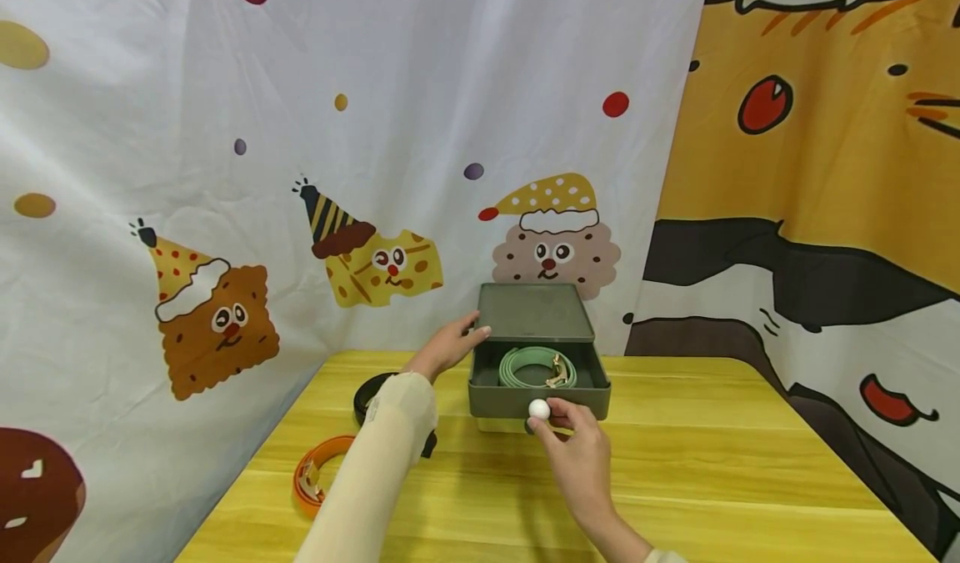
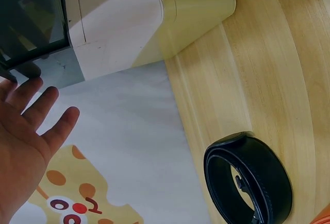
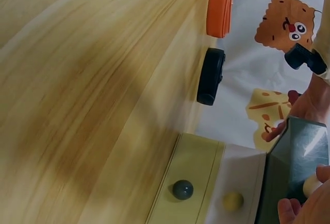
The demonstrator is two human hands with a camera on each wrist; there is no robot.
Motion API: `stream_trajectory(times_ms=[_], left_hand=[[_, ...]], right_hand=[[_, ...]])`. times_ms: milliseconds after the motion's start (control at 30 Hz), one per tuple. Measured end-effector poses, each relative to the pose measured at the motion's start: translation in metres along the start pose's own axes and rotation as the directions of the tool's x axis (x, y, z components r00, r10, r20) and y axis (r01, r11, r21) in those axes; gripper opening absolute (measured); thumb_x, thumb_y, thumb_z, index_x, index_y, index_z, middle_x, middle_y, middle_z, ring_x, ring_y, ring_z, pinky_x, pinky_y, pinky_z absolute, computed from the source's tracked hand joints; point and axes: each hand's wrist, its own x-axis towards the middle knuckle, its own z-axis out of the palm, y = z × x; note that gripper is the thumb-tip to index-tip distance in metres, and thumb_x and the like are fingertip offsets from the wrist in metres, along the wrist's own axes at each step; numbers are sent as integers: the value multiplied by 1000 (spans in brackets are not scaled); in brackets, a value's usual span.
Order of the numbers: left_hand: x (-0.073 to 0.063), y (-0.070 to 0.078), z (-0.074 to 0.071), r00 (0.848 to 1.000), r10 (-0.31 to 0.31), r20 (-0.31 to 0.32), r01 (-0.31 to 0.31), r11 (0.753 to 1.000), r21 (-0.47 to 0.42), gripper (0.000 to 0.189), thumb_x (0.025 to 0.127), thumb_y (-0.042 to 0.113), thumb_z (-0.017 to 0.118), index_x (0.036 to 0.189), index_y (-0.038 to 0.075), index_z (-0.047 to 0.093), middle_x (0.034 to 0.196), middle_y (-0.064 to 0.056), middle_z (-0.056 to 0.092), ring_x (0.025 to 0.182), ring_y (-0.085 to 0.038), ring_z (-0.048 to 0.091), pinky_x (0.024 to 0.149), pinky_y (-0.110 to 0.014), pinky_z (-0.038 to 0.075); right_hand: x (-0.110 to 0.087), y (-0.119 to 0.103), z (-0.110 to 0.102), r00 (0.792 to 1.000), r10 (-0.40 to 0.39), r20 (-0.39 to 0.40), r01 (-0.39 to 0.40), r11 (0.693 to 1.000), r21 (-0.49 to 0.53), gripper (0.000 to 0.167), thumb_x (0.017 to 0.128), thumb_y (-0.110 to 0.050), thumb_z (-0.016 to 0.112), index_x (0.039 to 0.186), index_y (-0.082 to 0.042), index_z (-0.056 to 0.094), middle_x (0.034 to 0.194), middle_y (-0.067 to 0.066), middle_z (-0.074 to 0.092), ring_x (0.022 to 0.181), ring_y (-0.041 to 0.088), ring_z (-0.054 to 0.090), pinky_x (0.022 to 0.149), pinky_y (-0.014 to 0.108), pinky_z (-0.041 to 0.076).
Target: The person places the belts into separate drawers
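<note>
From where I'm standing, the orange belt [image 3: 219,7] is sitting coiled at the table's left, and the black belt [image 3: 211,77] is resting coiled just beyond it, both probably rolled so they aren't sprawling. Next, the left hand [image 1: 450,346] is reaching to the left edge of the small drawer unit [image 1: 534,311], its fingers stretching out apart, clamping on nothing; I'd guess it is steadying the unit, though I can't tell how firmly it is pressing. The grey-green top drawer [image 1: 498,402] is standing open towards the person, and the green belt [image 1: 507,369] is lying coiled inside it, the roll suiting the small space, its gold buckle [image 1: 558,373] showing at the right. In front, the right hand [image 1: 583,454] is pinching the drawer's white knob [image 1: 538,410] between thumb and fingers, likely because the knob is giving the easiest hold. Everything is resting on a yellowish wood-grained table [image 1: 712,463], its right side stretching bare past the unit. Behind, a pale cloth [image 1: 420,87] is hanging, showing party-hatted biscuits and cheese, with a big orange animal print [image 1: 817,146] filling the right.
</note>
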Motion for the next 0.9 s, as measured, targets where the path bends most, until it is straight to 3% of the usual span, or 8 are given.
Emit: stream_trajectory(times_ms=[133, 367, 667, 900], left_hand=[[0, 1, 0, 1000, -6, -4, 6, 1000, 1, 68, 102, 55, 46, 158, 22, 27, 159, -8, 31, 145, -29, 30, 114, -52, 28], [1, -2, 2, 1000, -4, -10, 4, 1000, -6, 68, 101, 55, 47, 158, 22, 28, 159, -8, 31, 145, -30, 30, 113, -53, 29], [0, -1, 2, 1000, -14, -13, 14, 1000, 7, 69, 100, 57, 47, 158, 24, 27, 159, -8, 32, 144, -30, 32, 113, -53, 30], [0, 1, 1, 1000, -15, -10, 15, 1000, 9, 69, 101, 56, 47, 158, 23, 27, 159, -8, 31, 144, -30, 31, 113, -53, 29]], right_hand=[[-1, 1, 2, 1000, -4, -11, 4, 1000, -18, 31, 76, -8, 87, 103, -3, 72, 94, 7, 65, 82, 22, 70, 66, 24, 55], [0, 0, 4, 1000, 15, -9, -15, 999, -30, 28, 78, -9, 86, 102, -4, 72, 93, 7, 67, 82, 21, 70, 68, 32, 58], [3, -1, 6, 1000, 24, -10, -24, 1000, -20, 27, 78, -7, 86, 100, -3, 72, 93, 6, 67, 84, 19, 68, 71, 28, 58], [7, 0, 6, 1000, 27, 11, -26, 999, -29, 28, 79, -11, 85, 102, -2, 72, 94, 6, 67, 86, 17, 67, 75, 31, 58]])
